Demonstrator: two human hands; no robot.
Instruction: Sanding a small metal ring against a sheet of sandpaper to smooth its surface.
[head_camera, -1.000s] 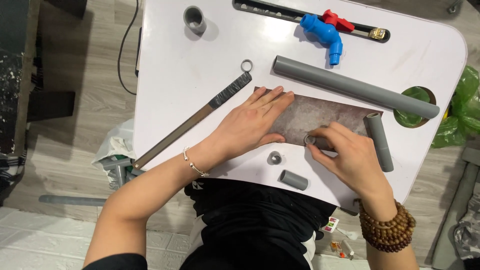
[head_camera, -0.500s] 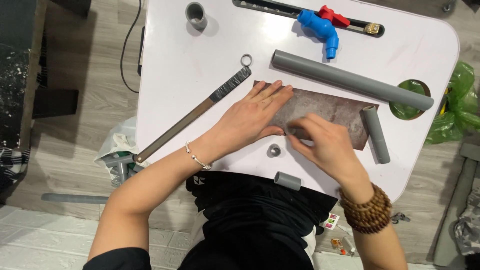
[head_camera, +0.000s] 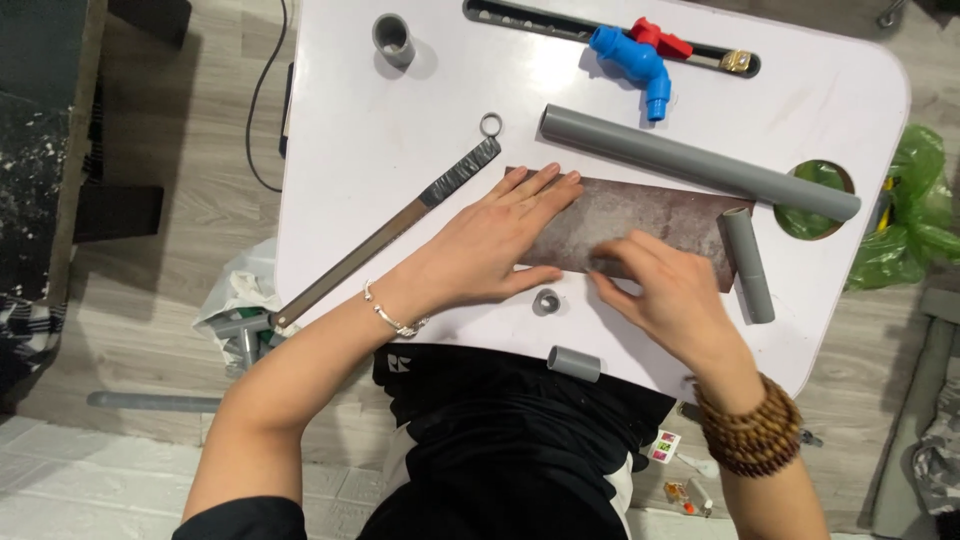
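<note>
Left hand (head_camera: 490, 245) flat, fingers spread, pinning the brown sheet (head_camera: 640, 220); right hand (head_camera: 665, 290) curled on its near edge, grip unclear.

A small white label (head_camera: 662, 446) with coloured marks shows on the floor below the table's near edge, beside the person's dark clothing. No packages, signs or screens show.

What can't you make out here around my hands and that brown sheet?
Head view:
- Right hand: fingertips blurred; whether they pinch anything cannot be told.
- Brown sheet: left end hidden under the left hand.
- Blue tap: small; its outlet opening is unreadable.
</note>
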